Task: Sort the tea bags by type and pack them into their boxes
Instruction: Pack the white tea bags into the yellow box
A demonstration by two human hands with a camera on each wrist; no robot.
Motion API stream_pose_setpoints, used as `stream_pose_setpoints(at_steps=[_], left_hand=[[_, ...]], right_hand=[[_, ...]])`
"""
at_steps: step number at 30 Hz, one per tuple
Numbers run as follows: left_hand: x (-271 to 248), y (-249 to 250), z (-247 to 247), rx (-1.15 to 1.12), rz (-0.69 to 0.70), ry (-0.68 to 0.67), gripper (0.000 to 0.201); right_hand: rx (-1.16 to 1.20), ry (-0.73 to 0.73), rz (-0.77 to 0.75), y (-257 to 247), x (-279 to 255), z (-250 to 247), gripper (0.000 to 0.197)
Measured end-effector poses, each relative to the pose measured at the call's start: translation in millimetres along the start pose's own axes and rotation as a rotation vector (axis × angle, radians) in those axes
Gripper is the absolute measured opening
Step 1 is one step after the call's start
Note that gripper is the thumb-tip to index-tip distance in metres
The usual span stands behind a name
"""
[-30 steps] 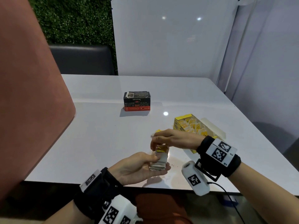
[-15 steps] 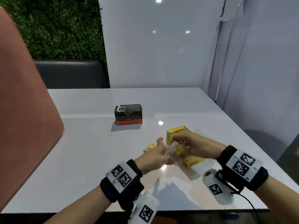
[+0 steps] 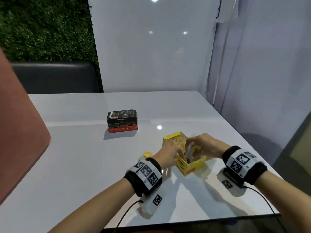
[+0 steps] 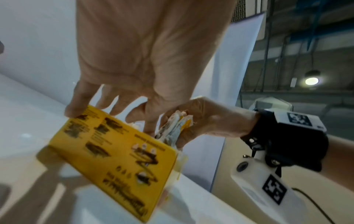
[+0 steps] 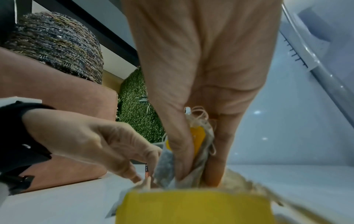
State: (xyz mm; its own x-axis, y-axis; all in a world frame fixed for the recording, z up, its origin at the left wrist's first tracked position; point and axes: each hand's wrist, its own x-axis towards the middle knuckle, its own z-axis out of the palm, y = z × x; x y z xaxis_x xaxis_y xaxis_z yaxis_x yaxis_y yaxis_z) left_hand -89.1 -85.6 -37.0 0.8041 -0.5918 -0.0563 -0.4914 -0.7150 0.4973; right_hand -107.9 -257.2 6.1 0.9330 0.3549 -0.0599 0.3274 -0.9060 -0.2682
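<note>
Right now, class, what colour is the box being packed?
The box is yellow with dark print; clearest in left wrist view.

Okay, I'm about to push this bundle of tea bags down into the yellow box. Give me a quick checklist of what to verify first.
1. Grip on the bundle of tea bags: ok, the right hand pinches it between thumb and fingers.
2. Steadying of the yellow box: ok, the left hand has fingertips on its rim.
3. Box top open: ok.
4. Room left inside: cannot tell, the hands hide it.
5. Nothing left out: not ok, a small yellow piece lies on the table by the left wrist.
6. The black box out of the way: ok, it stands apart.
</note>
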Motion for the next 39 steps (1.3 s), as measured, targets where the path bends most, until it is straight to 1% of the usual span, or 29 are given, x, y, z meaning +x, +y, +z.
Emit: stream_pose_setpoints(at_steps=[3, 5, 8, 10, 12, 15, 17, 20, 21, 22, 23, 24, 25, 26, 27, 28, 29, 30, 32, 33, 37, 39], left_hand=[[-0.1, -3.9, 7.1, 0.019, -0.03, 0.008, 0.03], [-1.1, -3.9, 8.0, 0.026, -0.07, 0.024, 0.028], [-0.5, -0.6, 9.7, 0.045, -0.13, 0.017, 0.043], [-0.3, 3.3, 11.2, 0.042, -0.171, 0.034, 0.053], [-0.5, 4.7, 13.3, 0.031, -0.192, 0.05, 0.056], [-1.9, 1.3, 15.6, 0.034, -0.156, 0.081, 0.054], [-1.4, -1.4, 15.8, 0.007, -0.123, 0.086, 0.053], [-0.3, -6.1, 6.3, -0.007, -0.078, 0.026, 0.052], [-0.3, -11.2, 0.1, -0.033, -0.043, 0.023, 0.048], [-1.2, -17.7, -8.5, -0.112, -0.02, 0.041, 0.044], [-2.8, -25.0, -18.7, -0.215, -0.03, 0.078, 0.04], [-4.1, -34.3, -29.6, -0.283, -0.062, 0.135, 0.036], [-4.0, -43.9, -39.7, -0.29, -0.12, 0.191, 0.034], [-3.3, -53.2, -47.9, -0.234, -0.198, 0.22, 0.033], [-1.9, -60.6, -52.7, -0.136, -0.292, 0.2, 0.036], [-0.9, -65.6, -55.4, -0.028, -0.386, 0.141, 0.041], [-0.8, -68.2, -55.9, 0.062, -0.458, 0.07, 0.046], [-1.1, -70.1, -54.0, 0.128, -0.496, 0.009, 0.049], [0.8, -74.7, -47.0, 0.209, -0.527, -0.074, 0.049], [2.8, -78.1, -43.1, 0.232, -0.531, -0.085, 0.048], [10.4, -88.4, -34.0, 0.22, -0.548, -0.07, 0.04], [10.8, -91.6, -31.6, 0.22, -0.541, -0.069, 0.037]], right_hand=[[-0.066, -0.071, -0.003, -1.5, 8.4, 7.6, 0.034], [-0.078, -0.166, 0.001, -6.0, 14.4, 8.7, 0.034], [-0.068, -0.295, 0.024, -13.7, 22.9, 13.5, 0.03], [-0.082, -0.309, 0.018, -13.7, 28.9, 22.2, 0.028], [-0.124, -0.307, 0.006, -14.5, 30.5, 31.0, 0.026], [-0.18, -0.259, -0.011, -15.8, 31.8, 41.1, 0.024], [-0.231, -0.212, -0.036, -17.0, 32.2, 44.9, 0.027], [-0.246, -0.209, -0.043, -19.5, 30.5, 46.4, 0.03], [-0.23, -0.222, -0.035, -20.2, 29.9, 45.6, 0.029], [-0.204, -0.228, -0.029, -20.6, 29.1, 44.6, 0.028], [-0.174, -0.227, -0.025, -19.2, 29.0, 44.0, 0.026], [-0.143, -0.218, -0.022, -18.4, 28.7, 43.1, 0.025], [-0.118, -0.209, -0.024, -17.6, 28.7, 41.5, 0.022], [-0.091, -0.199, -0.021, -17.4, 28.5, 38.9, 0.02], [-0.043, -0.19, -0.006, -17.9, 28.0, 34.9, 0.02], [-0.002, -0.185, 0.009, -18.4, 27.0, 29.7, 0.021], [0.02, -0.167, 0.015, -18.0, 26.8, 24.2, 0.022], [0.024, -0.141, 0.017, -17.4, 26.1, 18.2, 0.024], [0.077, -0.084, 0.015, -13.0, 23.7, 9.4, 0.026], [0.113, -0.047, 0.01, -10.5, 21.9, 5.6, 0.026], [0.177, 0.158, -0.014, -2.4, 11.8, -7.7, 0.033], [0.227, 0.18, -0.012, -1.3, 6.8, -11.4, 0.026]])
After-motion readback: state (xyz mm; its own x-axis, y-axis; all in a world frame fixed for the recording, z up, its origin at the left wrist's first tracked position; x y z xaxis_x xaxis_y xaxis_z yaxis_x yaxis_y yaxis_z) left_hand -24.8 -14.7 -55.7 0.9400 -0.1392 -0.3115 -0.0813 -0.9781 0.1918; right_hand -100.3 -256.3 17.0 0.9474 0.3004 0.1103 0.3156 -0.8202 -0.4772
